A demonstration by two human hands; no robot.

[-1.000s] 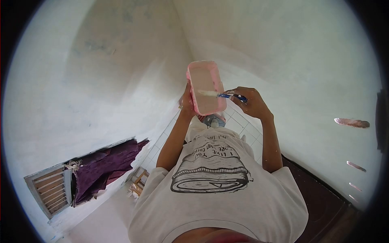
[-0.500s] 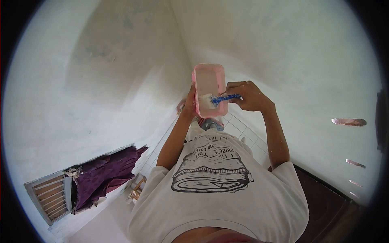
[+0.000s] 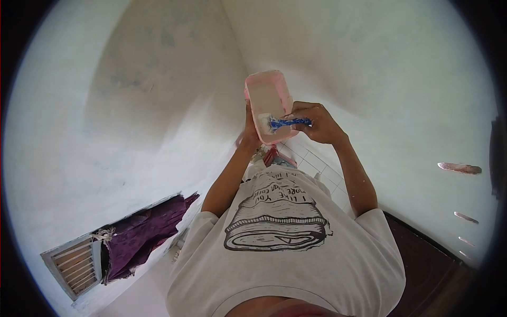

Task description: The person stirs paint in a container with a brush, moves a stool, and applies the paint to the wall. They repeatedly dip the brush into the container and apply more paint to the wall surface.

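Note:
A pink rectangular tub with whitish paint inside is held up in front of my chest, its far end leaning a little left. My left hand grips its left side, the fingers partly hidden behind the wall. On the other side, my right hand is closed around the blue handle of a paint brush. The white-coated bristles rest in the paint near the tub's lower end.
Two pale walls meet at a corner ahead. A barred window with a purple cloth is at the lower left. White floor tiles show below the tub. A dark brown surface lies at the lower right.
The tub has shifted slightly up and left and tilted left. Both hands moved with it, and the brush went a little left and up.

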